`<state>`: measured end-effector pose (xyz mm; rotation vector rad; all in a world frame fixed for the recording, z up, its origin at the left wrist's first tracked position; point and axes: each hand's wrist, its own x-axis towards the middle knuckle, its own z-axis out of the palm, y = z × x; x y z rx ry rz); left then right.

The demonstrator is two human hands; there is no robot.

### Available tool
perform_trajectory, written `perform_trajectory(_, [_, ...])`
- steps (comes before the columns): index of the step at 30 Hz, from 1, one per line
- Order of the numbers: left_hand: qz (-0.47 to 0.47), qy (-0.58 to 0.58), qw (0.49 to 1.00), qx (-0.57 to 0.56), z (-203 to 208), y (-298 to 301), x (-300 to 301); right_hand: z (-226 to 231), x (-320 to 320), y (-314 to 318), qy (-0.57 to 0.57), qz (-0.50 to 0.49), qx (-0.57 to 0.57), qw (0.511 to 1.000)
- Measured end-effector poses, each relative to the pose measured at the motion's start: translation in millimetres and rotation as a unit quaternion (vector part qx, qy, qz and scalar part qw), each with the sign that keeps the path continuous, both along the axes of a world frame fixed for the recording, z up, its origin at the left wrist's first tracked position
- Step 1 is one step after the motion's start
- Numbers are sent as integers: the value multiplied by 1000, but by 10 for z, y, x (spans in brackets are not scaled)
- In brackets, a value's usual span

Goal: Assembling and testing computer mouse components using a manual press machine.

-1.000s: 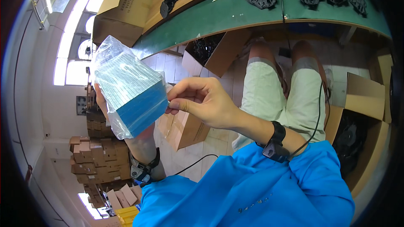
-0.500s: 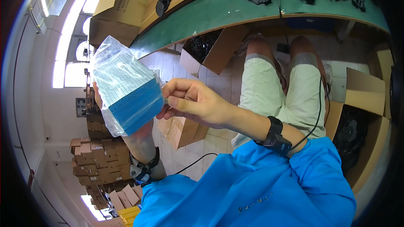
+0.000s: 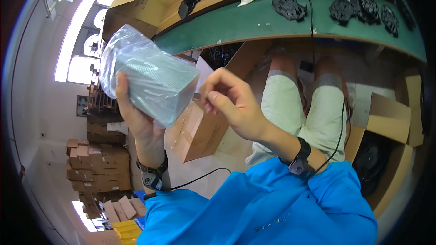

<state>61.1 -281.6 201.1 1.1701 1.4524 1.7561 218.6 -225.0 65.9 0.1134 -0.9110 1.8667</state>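
My left hand (image 3: 136,113) holds up a plastic-bagged block (image 3: 152,84), gripping it from the left and below with its thumb along the near side. The block is pale blue-green with fine lines over its faces, and loose clear film bunches at its upper left end. Just right of the block, a small gap from it, is my right hand (image 3: 238,106). Its thumb and forefinger are pinched together and the other fingers curl in. Whatever is between those fingertips is too small to make out.
A green-edged workbench (image 3: 245,25) bears several black plastic parts (image 3: 289,7). An open carton (image 3: 138,0) stands at its left end. On the floor are a taped carton (image 3: 200,131) and an open box of black parts (image 3: 377,154). A cable (image 3: 204,174) trails between my wrists.
My left hand has turned the bagged block, so its bright blue face no longer shows. My right hand has come away from the block's edge to the right, its fingers still pinched.
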Motion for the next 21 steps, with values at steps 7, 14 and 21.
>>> perform_trajectory(7, [-7, 11, 999, -31, -90, 143, 34, 198, 175, -18, -78, -403, 231, 882])
perform_trajectory(14, [-24, 21, 999, -39, -106, 145, 85, 200, 136, -52, -118, -474, 312, 815])
perform_trajectory(21, [-36, 41, 998, -42, -49, 157, 82, 128, 70, -5, -97, -501, 350, 786])
